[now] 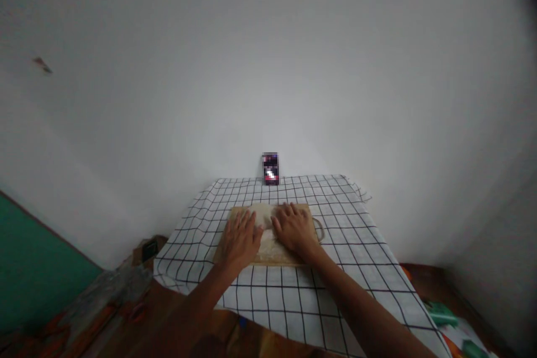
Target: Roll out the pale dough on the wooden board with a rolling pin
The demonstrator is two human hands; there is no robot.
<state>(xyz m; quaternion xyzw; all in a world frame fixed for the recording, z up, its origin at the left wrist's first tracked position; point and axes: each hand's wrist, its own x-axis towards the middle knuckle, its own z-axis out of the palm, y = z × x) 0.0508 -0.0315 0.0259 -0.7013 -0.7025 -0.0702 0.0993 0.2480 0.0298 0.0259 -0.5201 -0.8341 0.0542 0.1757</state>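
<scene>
A wooden board [279, 261] lies on the checked cloth, with a rope-like loop [321, 229] at its right side. On the board is a pale, flat, dough-like sheet [263, 215], partly hidden by my hands. My left hand [242, 238] rests palm down over the left side of the board and sheet, fingers stretched forward. Over the right side, my right hand [293, 230] presses flat with its fingers spread and its thumb toward the middle. Neither hand grasps anything.
A white cloth with black grid lines [289, 299] covers the table. A small upright screen-like object [271, 169], blurred out, leans on the white wall [268, 78] at the back. A box [150, 250] is left of the table; green and white items [440, 313] lie at lower right.
</scene>
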